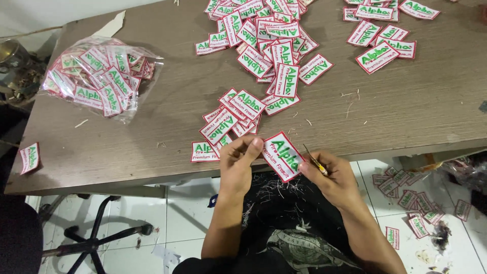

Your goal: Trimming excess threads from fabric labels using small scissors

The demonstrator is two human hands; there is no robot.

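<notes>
Left hand (238,165): fingers (252,148) closed in a pinch on the left edge of one patch (283,156), thumb on its face. The patch is white with a red border and green lettering, held tilted just above the near table (406,101) edge, its right corner touching the right hand's fingertips.

Right hand (332,175): fingers curled shut around small snips (314,161), yellow at the grip, the point sticking up and left just beside the patch's right edge. Whether the point touches the patch cannot be told.

Just beyond the left fingers, a loose pile (228,122) of like patches lies on the table; one lies flat just left of the thumb. Well left, a clear bag (99,76) of patches. Thread clippings (276,190) lie on the dark lap below both hands. More patches lie on the floor (411,203) right of the right wrist
</notes>
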